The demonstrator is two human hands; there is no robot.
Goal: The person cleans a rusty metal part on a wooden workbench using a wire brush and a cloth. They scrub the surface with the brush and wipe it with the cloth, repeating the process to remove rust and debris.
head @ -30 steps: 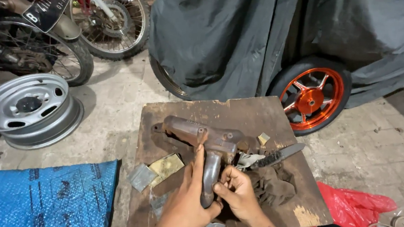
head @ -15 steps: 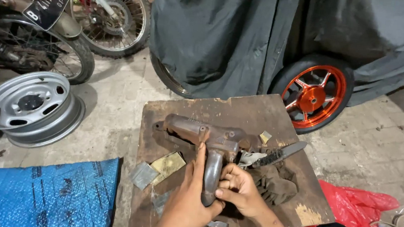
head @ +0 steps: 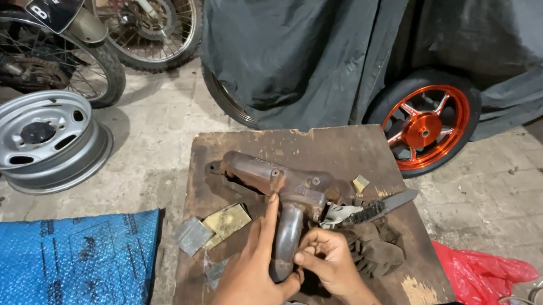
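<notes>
A rusty brown T-shaped metal pipe casting [head: 278, 182] lies on a worn wooden board [head: 324, 147]. My left hand [head: 251, 275] lies flat against the left side of its downward branch, index finger stretched up toward the joint. My right hand [head: 330, 262] is curled at the lower right of that branch, fingertips pinched near the pipe's end; I cannot tell whether it holds something small. A dark file [head: 378, 207] lies just right of the casting, beside a dirty rag [head: 374, 246].
Small metal and sandpaper scraps [head: 216, 226] lie on the board's left. A grey steel wheel rim [head: 37, 138] rests on the floor at left, blue sheet [head: 59, 258] below it. Motorcycles stand behind, one covered, with an orange wheel [head: 424, 126]. Red plastic bag [head: 489, 283] at right.
Both hands stay on the pipe's lower branch; the right hand's fingers have shifted slightly at the pipe's end. The view has barely moved.
</notes>
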